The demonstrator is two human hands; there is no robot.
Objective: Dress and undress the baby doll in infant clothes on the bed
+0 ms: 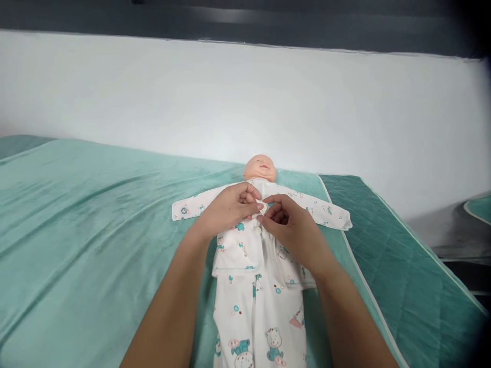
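A baby doll [260,167] lies face up, dressed in a white printed jacket [238,250] and matching trousers [261,317]. Over its chest, my left hand [233,204] pinches one front edge of the jacket beside a pale button [263,207]. My right hand [289,217] closes on the opposite edge, its fingertips almost meeting the left ones. A second button [258,231] shows just below my hands. Beneath it the jacket front hangs apart. Whether the upper button sits in its hole is hidden by my fingers.
Under the doll spreads a light green blanket [95,245], slightly wrinkled. A darker green quilted cover [399,255] extends along the right side. Behind the bed rises a white wall [215,97], with a dark band above it.
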